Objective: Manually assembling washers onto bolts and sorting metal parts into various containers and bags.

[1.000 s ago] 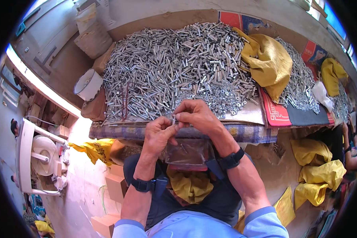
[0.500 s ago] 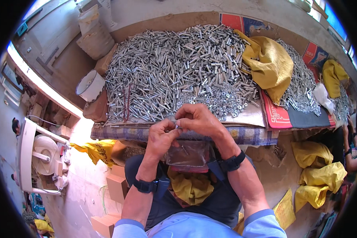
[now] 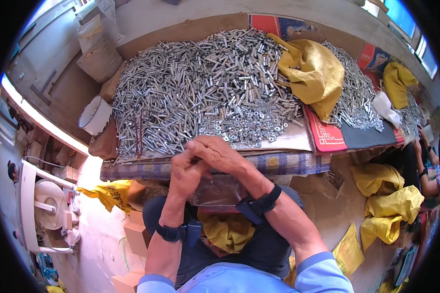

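My left hand and my right hand meet in front of the table's near edge, both closed. The fingers of the right hand lie over those of the left, so whatever is between them is hidden. Just beyond them spreads a heap of loose nuts and washers. Behind and to the left lies a large pile of short silvery metal rods or tubes. Below my hands, a box lined with clear plastic sits at my lap, with a small thin metal piece seen near its left side.
A yellow sack lies on the pile, and a white bucket stands at its left end. More yellow sacks lie on the floor at right, near another person's arm. Cardboard boxes stand at my left.
My hands have drawn closer together, the right folding over the left, and the small metal piece at the fingertips is now hidden. The whole view has shifted slightly.
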`<state>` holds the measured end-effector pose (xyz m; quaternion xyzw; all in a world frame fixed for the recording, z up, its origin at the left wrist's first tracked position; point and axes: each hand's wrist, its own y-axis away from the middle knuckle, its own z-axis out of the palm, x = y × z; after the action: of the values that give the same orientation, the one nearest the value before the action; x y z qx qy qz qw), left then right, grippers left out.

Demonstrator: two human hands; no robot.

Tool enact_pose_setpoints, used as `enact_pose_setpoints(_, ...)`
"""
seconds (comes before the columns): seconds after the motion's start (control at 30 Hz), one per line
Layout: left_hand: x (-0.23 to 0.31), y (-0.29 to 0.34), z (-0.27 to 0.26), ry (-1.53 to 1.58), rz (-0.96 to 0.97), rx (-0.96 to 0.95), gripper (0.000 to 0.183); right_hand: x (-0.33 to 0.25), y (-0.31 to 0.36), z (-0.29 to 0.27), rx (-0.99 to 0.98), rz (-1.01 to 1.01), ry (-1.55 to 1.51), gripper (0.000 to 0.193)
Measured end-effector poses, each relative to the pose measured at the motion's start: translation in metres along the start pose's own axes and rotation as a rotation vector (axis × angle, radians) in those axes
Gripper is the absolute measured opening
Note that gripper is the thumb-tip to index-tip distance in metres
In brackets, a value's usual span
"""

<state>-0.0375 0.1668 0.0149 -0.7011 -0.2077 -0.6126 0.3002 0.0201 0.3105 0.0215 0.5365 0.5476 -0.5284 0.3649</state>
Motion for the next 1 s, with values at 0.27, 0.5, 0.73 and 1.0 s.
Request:
enact_pose_setpoints(0.27,-0.008,-0.01,-0.027,-0.084,-0.228,0.003,0.012,-0.001,0.009,-0.041,0.387,-0.035,-0.068,0.028)
enact_pose_setpoints(0.5,-0.062,0.035,0.001,-0.263,-0.39,-0.191,0.012,0.04,-0.009,-0.062,0.585,0.09,0.73,0.028)
enact_pose_setpoints(0.73,-0.107,0.071,0.024,-0.583,-0.204,-0.192,0.037,0.049,-0.012,-0.053,0.572,0.167,0.932,0.028)
enact_pose_setpoints(1.0,-0.139,0.086,0.075,-0.77,-0.212,-0.383,0.036,0.053,-0.011,-0.054,0.507,0.258,1.0,0.023)
